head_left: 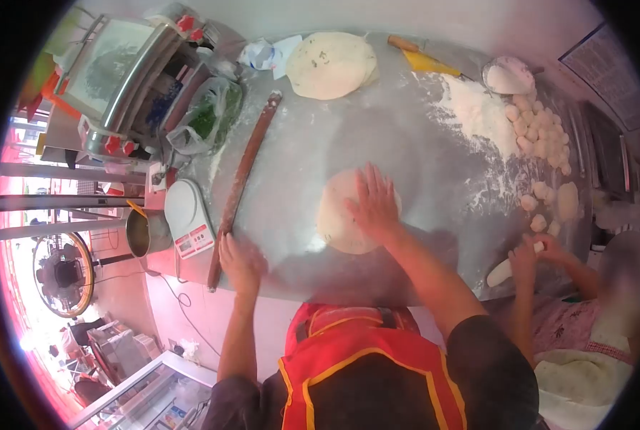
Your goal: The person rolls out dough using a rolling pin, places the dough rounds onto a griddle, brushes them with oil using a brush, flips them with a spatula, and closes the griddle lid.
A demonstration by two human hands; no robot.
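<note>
A flat round of dough (pixel 341 218) lies on the grey worktop in front of me. My right hand (pixel 374 204) rests on its right part, palm down with fingers outstretched. To the left, a long brown rolling pin (pixel 245 168) lies lengthwise on the worktop. My left hand (pixel 240 264) is at its near end, with the fingers closed over the wood; the thumb is not clearly seen.
Stacked flat dough rounds (pixel 331 64) and a yellow scraper (pixel 431 63) lie at the back. Flour (pixel 478 115), several dough balls (pixel 542 136) and a flour bowl (pixel 508 75) are right. A co-worker's hands (pixel 531 258) hold a dough piece. A scale (pixel 187 215) stands left.
</note>
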